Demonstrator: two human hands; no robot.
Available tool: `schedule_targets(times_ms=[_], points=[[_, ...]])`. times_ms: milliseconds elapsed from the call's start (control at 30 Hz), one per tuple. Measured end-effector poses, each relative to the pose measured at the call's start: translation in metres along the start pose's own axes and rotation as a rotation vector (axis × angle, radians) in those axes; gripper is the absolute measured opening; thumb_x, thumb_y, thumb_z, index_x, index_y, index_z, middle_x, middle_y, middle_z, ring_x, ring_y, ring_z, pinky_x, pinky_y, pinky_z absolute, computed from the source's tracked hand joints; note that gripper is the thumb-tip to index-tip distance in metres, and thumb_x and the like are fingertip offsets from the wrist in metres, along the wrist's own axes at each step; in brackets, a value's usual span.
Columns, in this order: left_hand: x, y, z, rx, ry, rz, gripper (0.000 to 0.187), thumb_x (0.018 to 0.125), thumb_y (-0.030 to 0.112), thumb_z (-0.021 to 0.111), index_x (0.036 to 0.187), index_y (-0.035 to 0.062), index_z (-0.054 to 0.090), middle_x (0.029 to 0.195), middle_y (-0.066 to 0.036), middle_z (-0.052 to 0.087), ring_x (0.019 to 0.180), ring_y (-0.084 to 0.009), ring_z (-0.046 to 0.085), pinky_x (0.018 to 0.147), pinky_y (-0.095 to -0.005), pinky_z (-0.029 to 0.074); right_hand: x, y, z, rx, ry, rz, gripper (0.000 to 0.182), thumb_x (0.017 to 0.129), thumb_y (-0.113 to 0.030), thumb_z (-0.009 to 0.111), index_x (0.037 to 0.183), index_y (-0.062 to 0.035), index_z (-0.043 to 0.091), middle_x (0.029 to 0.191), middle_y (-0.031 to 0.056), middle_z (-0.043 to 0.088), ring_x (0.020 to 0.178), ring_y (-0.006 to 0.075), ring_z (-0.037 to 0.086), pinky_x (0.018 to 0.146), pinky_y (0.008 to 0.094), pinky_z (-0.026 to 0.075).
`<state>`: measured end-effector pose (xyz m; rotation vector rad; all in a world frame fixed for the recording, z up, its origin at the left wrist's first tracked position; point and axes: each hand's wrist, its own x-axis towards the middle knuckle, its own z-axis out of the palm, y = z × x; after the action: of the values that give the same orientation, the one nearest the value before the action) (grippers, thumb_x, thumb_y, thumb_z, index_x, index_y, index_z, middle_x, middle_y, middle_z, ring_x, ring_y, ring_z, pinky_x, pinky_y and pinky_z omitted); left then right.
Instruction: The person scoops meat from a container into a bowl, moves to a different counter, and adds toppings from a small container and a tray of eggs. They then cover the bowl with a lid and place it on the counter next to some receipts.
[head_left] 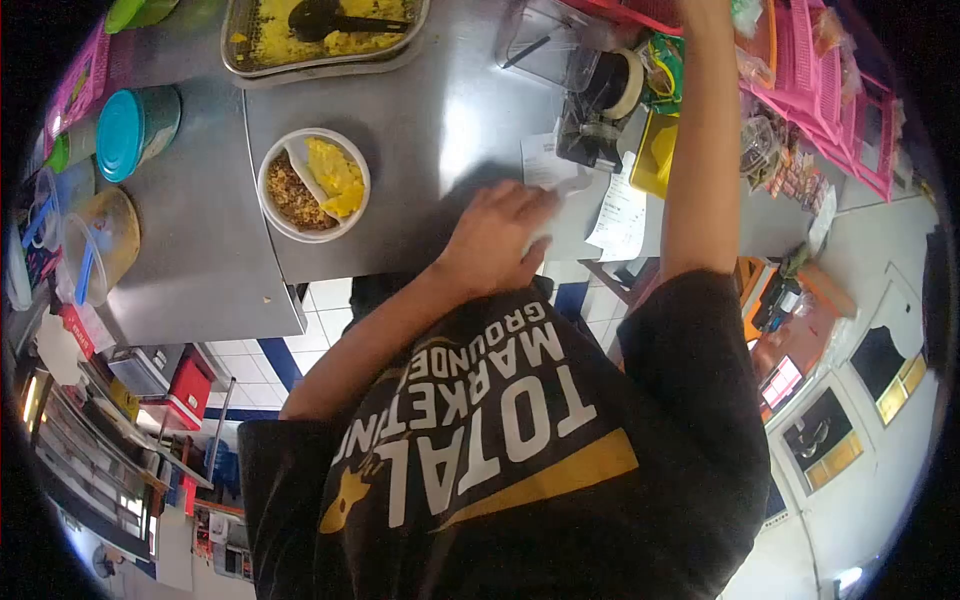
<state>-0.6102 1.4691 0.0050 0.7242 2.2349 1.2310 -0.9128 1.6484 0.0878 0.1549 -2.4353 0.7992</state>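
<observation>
My left hand [495, 235] is over the front of the steel counter [420, 130], palm down. Its fingers are loosely bent and the thumb stands apart. Near its slightly blurred fingertips are a pale strip [572, 185] I cannot make out and printed paper slips [618, 222]. Left of this hand sits a round white bowl [268, 205] with a divider, browned crumbly food [295, 195] on one side and yellow food [335, 178] on the other. My right forearm [705, 130] stretches away past a yellow container [655, 155]; the hand is beyond the top edge.
At the back stands a metal tray [240, 65] of yellow food with a black serving spoon [320, 18]. A teal-lidded tub [120, 135] and a clear container [115, 240] are at left. Tape [628, 85], a clear box [545, 45] and pink baskets [800, 75] crowd the right.
</observation>
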Motion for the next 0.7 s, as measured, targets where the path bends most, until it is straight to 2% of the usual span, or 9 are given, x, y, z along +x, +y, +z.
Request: schedule_targets(times_ms=[67, 167, 233, 300, 333, 400, 500, 600, 700], points=[[-0.010, -0.001, 0.019, 0.126, -0.086, 0.073, 0.056, 0.089, 0.028, 0.066, 0.136, 0.0016, 0.053, 0.139, -0.021, 0.055, 0.136, -0.0356, 0.044, 0.117, -0.0508, 0.032, -0.052, -0.056, -0.027, 0.410, -0.157, 0.159, 0.018, 0.102, -0.014, 0.054, 0.109, 0.0012, 0.059, 0.084, 0.0116, 0.064, 0.068, 0.0150, 0.062, 0.058, 0.0327, 0.050], [-0.015, 0.002, 0.032, 0.235, -0.193, 0.098, 0.055, 0.089, 0.031, 0.065, 0.136, 0.0039, 0.054, 0.145, -0.018, 0.051, 0.138, -0.0353, 0.043, 0.118, -0.0525, 0.030, -0.146, -0.095, 0.004, 0.355, -0.542, 0.228, 0.016, 0.086, -0.008, 0.058, 0.093, -0.0052, 0.072, 0.099, 0.0208, 0.071, 0.083, 0.0350, 0.070, 0.068, 0.0501, 0.055], [-0.024, -0.002, 0.045, 0.267, -0.229, 0.066, 0.053, 0.091, 0.032, 0.062, 0.135, 0.0029, 0.054, 0.149, -0.016, 0.047, 0.141, -0.0344, 0.040, 0.119, -0.0517, 0.028, -0.184, -0.136, 0.008, 0.634, -0.481, 0.111, 0.014, 0.084, -0.008, 0.062, 0.093, -0.0067, 0.072, 0.087, 0.0178, 0.068, 0.088, 0.0337, 0.068, 0.078, 0.0483, 0.053], [-0.039, -0.014, 0.070, 0.349, -0.111, 0.099, 0.053, 0.094, 0.034, 0.058, 0.135, 0.0025, 0.055, 0.153, -0.015, 0.044, 0.145, -0.0334, 0.035, 0.121, -0.0516, 0.026, -0.218, -0.165, 0.036, 0.655, -0.535, -0.097, 0.030, 0.078, -0.004, 0.070, 0.107, -0.0021, 0.069, 0.096, 0.0153, 0.066, 0.093, 0.0254, 0.069, 0.080, 0.0393, 0.059], [-0.045, -0.019, 0.078, 0.392, -0.050, 0.115, 0.052, 0.095, 0.035, 0.056, 0.136, 0.0022, 0.055, 0.154, -0.014, 0.043, 0.146, -0.0329, 0.033, 0.121, -0.0515, 0.025, -0.228, -0.179, 0.043, 0.611, -0.535, -0.133, 0.030, 0.077, -0.004, 0.071, 0.107, -0.0012, 0.068, 0.100, 0.0153, 0.066, 0.095, 0.0260, 0.068, 0.080, 0.0392, 0.059], [-0.052, -0.024, 0.083, 0.503, -0.056, 0.137, 0.053, 0.096, 0.037, 0.053, 0.136, 0.0021, 0.055, 0.156, -0.013, 0.041, 0.148, -0.0321, 0.030, 0.122, -0.0515, 0.023, -0.242, -0.199, 0.047, 0.525, -0.536, -0.204, 0.029, 0.077, -0.005, 0.072, 0.105, 0.0006, 0.067, 0.107, 0.0152, 0.064, 0.101, 0.0272, 0.067, 0.081, 0.0390, 0.059], [-0.056, -0.020, 0.091, 0.531, -0.011, 0.111, 0.053, 0.097, 0.036, 0.050, 0.137, 0.0021, 0.054, 0.157, -0.013, 0.040, 0.149, -0.0317, 0.029, 0.123, -0.0515, 0.023, -0.254, -0.202, 0.043, 0.451, -0.584, -0.251, 0.026, 0.075, -0.004, 0.074, 0.099, 0.0036, 0.066, 0.114, 0.0148, 0.062, 0.099, 0.0314, 0.068, 0.082, 0.0399, 0.060], [-0.057, -0.016, 0.095, 0.496, 0.025, 0.081, 0.053, 0.096, 0.036, 0.050, 0.137, 0.0009, 0.054, 0.157, -0.013, 0.040, 0.149, -0.0318, 0.029, 0.123, -0.0515, 0.023, -0.254, -0.192, 0.038, 0.443, -0.725, -0.176, 0.024, 0.077, -0.005, 0.074, 0.098, 0.0040, 0.066, 0.109, 0.0160, 0.064, 0.095, 0.0323, 0.070, 0.080, 0.0409, 0.060], [-0.056, -0.010, 0.094, 0.483, 0.010, 0.053, 0.055, 0.097, 0.035, 0.050, 0.138, -0.0003, 0.052, 0.157, -0.013, 0.039, 0.149, -0.0324, 0.029, 0.123, -0.0517, 0.023, -0.256, -0.184, 0.042, 0.441, -0.670, -0.092, 0.025, 0.075, -0.005, 0.075, 0.098, 0.0038, 0.067, 0.100, 0.0162, 0.066, 0.090, 0.0337, 0.071, 0.078, 0.0419, 0.060]])
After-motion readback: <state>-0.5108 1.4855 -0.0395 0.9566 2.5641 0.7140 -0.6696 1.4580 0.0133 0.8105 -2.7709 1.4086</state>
